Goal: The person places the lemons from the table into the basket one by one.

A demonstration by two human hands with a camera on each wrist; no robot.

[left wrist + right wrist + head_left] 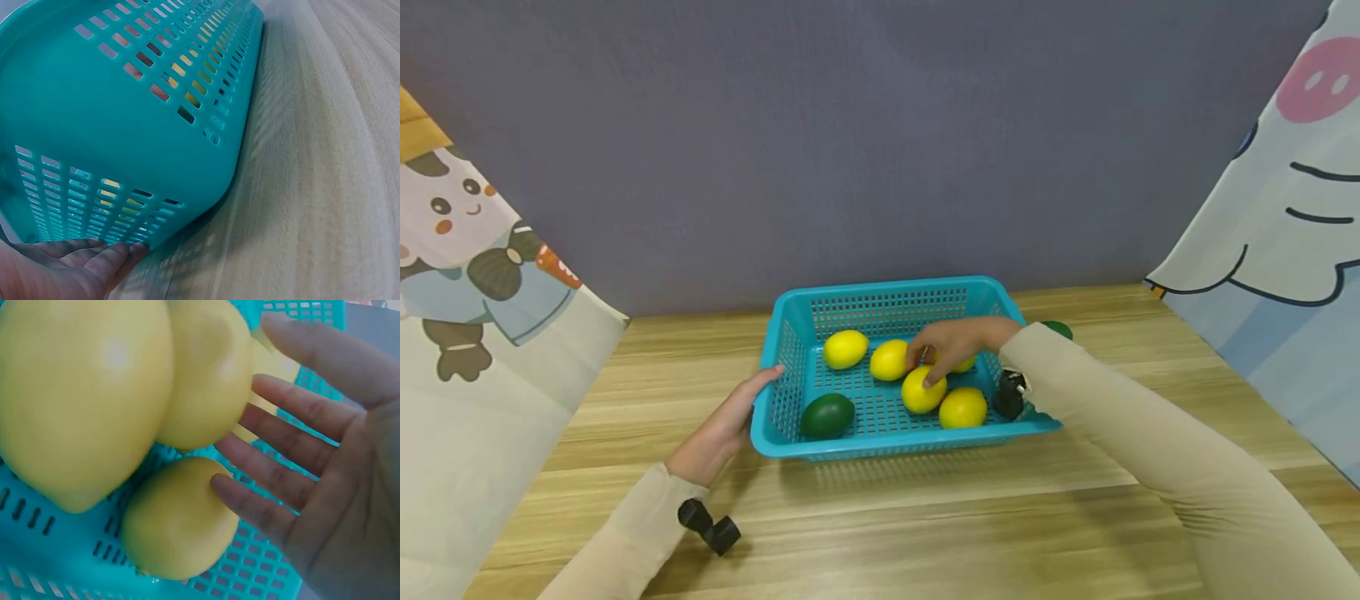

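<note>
A turquoise plastic basket (pixel 880 447) with slotted walls stands on the wooden table. My left hand (pixel 730 421) grips its left side, thumb over the rim; the left wrist view shows the fingers (pixel 103 259) lying along the outer wall. Over the lemons inside, my right hand (pixel 955 340) reaches down with fingers apart, fingertips right at a lemon (pixel 923 390). In the right wrist view the palm is bare and the fingers (pixel 281 434) extend toward several lemons (pixel 181 519). A dark green avocado (pixel 827 416) lies in the basket's front left corner.
Another dark green fruit (pixel 1058 328) shows partly behind the right sleeve (pixel 1120 408). Black cameras sit on both wrists. A grey wall (pixel 880 150) rises close behind the basket, with cartoon-printed cloth (pixel 482 250) at the left and more at the right.
</note>
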